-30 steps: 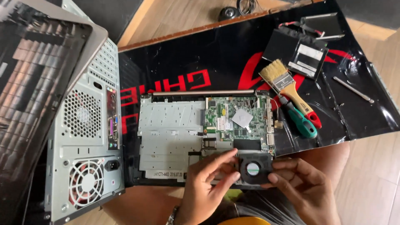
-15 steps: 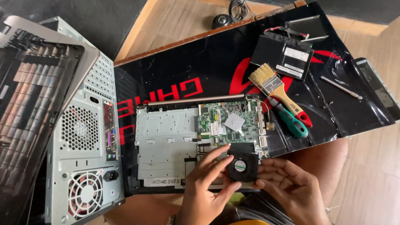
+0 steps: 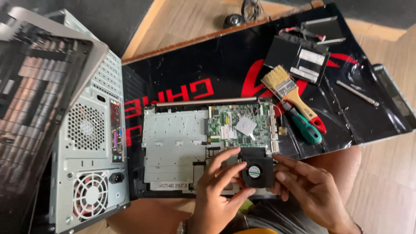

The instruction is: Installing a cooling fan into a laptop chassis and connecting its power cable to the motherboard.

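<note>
Wooden flooring point(image 3: 190, 21) lay under a glossy black mat with red lettering point(image 3: 225, 65), which served as the work surface; its far and right edges ran out of frame.

Item, held: small black cooling fan point(image 3: 256, 172), square housing with a round hub, held over the near right corner of the opened laptop chassis point(image 3: 177, 149). Left hand point(image 3: 219, 197) had thumb and fingers closed on the fan's left edge; right hand point(image 3: 310, 186) touched its right edge with fingertips, so the grip of both was closed on the fan. Fan's underside and lower rim were hidden by the fingers. Both wrists were cut off at the bottom edge.

Item: laptop chassis, silver metal plate on the left, green motherboard point(image 3: 242, 128) on the right with a grey thermal pad in the middle. Its near edge was covered by the hands.

Item: desktop computer case point(image 3: 89, 151), lying beside the chassis on the left, rear ports and fan grille showing. A detached side panel point(image 3: 39, 86) lay partly over it, blurred and cut off at the left.

Item: paintbrush point(image 3: 288, 93), pale bristles, wooden handle with red tip, beside a green-handled screwdriver point(image 3: 303, 125); the screwdriver's tip could not be made out.

Item: two dark flat drive-like components point(image 3: 299, 56), upper right, details unclear.

Item: thin metal rod point(image 3: 357, 93), well right of the brush.
</note>
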